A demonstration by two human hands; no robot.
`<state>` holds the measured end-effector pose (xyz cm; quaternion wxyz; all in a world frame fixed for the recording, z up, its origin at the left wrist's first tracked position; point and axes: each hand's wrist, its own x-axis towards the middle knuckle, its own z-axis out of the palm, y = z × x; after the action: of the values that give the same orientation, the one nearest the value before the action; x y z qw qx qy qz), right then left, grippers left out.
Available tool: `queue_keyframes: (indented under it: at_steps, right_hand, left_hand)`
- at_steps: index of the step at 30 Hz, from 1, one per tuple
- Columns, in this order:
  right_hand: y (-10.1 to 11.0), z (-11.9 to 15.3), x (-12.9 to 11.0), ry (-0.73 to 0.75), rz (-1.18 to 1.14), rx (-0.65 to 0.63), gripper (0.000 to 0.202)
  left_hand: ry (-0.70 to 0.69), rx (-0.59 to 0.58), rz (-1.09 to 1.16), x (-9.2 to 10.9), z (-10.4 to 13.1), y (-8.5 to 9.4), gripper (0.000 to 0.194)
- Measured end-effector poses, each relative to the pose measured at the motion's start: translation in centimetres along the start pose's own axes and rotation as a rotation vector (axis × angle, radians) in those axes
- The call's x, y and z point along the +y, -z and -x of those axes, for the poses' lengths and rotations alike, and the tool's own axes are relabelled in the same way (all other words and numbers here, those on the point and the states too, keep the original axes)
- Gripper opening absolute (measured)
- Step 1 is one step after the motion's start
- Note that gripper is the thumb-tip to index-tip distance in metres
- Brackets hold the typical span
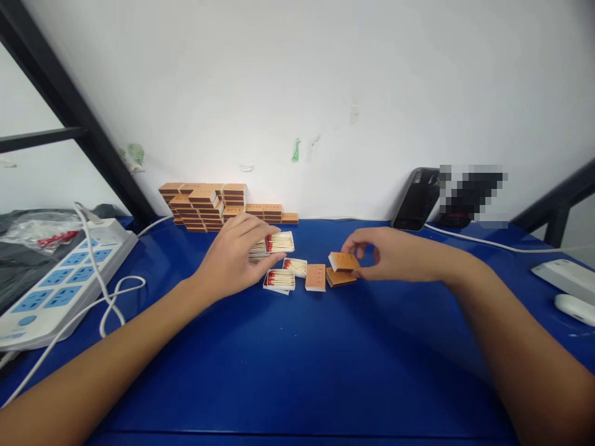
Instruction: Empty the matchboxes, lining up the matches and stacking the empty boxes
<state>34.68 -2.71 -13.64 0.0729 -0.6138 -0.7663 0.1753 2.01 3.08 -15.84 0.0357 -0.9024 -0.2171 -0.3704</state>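
My left hand [237,254] pinches a white matchbox tray [280,242] filled with red-tipped matches, thumb below and fingers at its left end. Partly behind that hand are more match-filled trays. Just in front lie another tray of matches [279,279], resting on something white, and a further tray [296,267]. My right hand [374,251] grips an orange matchbox sleeve [344,261] between thumb and fingers. Under it sits a second orange sleeve [341,277] on the table. Between the hands is an orange matchbox cover [315,277] lying flat.
Stacked orange matchboxes [204,207] stand against the wall at the back left. A white power strip [69,279] with loose cables lies on the left of the blue table [297,371]. A dark phone [417,198] leans at the back right; white devices [569,279] sit at the right edge.
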Motion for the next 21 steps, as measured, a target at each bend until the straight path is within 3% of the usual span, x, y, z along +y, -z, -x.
queue_keyframes:
  at_steps: [7, 11, 17, 21]
  right_hand:
    - [-1.3, -0.2, -1.1, 0.034, 0.071, -0.079, 0.046]
    - [-1.3, -0.3, -1.4, 0.012, 0.087, -0.091, 0.039]
    - [-0.9, -0.5, -0.1, -0.033, 0.105, 0.045, 0.028]
    - [-0.8, -0.8, -0.2, 0.002, 0.16, 0.171, 0.026]
  left_hand:
    - [0.064, -0.178, 0.189, 0.7, -0.2, 0.7, 0.031]
    - [0.083, -0.324, 0.229, 0.7, -0.3, 0.9, 0.027]
    - [0.074, -0.41, 0.19, 0.4, 0.0, 0.7, 0.027]
    - [0.064, -0.424, 0.172, 0.6, 0.0, 0.9, 0.039]
